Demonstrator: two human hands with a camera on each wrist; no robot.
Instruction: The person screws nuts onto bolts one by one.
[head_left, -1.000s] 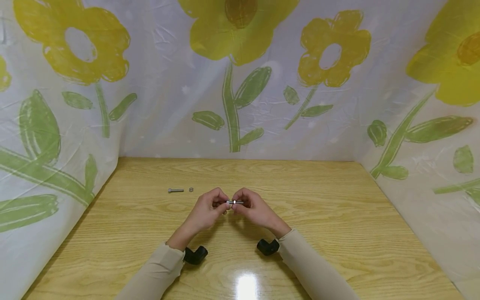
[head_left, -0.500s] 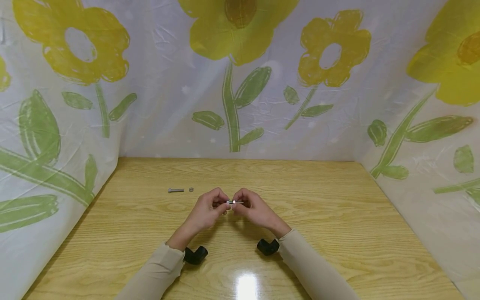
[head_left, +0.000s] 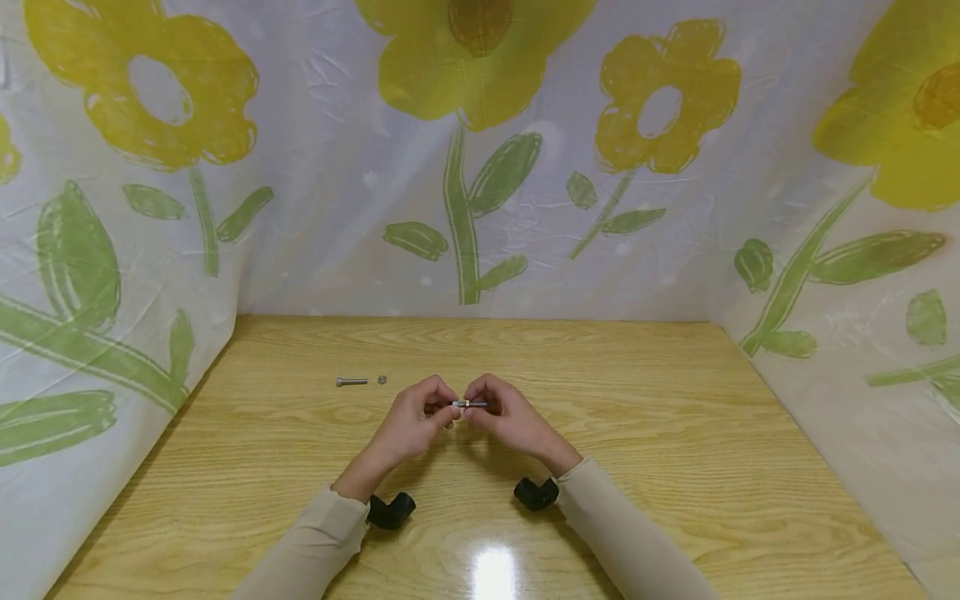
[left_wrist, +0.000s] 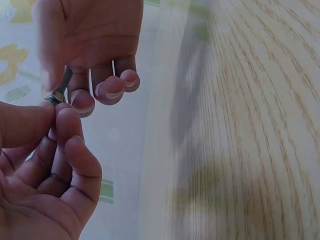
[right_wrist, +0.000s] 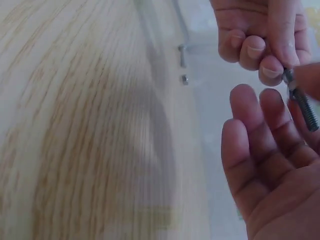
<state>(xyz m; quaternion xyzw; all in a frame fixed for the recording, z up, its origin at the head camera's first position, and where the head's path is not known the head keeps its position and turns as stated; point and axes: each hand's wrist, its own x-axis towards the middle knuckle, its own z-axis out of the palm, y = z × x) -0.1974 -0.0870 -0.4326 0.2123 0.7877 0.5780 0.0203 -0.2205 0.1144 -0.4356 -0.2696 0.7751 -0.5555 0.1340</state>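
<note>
In the head view, my left hand (head_left: 415, 417) and right hand (head_left: 516, 418) meet over the middle of the table. The left thumb and fingers pinch the head end of a small metal bolt (right_wrist: 307, 114), held about level. A hex nut (right_wrist: 292, 91) sits around its shank, partway along, and my right thumb and index finger grip it. Beyond the nut, the threaded end points toward the right palm. My other right fingers are loosely bent, apart from the bolt. In the left wrist view, the left fingertips hide the bolt's head.
A second bolt (head_left: 352, 382) lies on the wooden table (head_left: 675, 467) at back left, with a loose nut (head_left: 382, 380) just right of it. Flower-printed cloth (head_left: 337, 275) borders the table behind and on both sides. Black wrist mounts (head_left: 392, 511) sit beneath the sleeves.
Both hands stay in the same place. At the nut, the right thumb and fingertips shift very slightly, and the glint on it has dimmed. The bolt and nut on the table have not moved.
</note>
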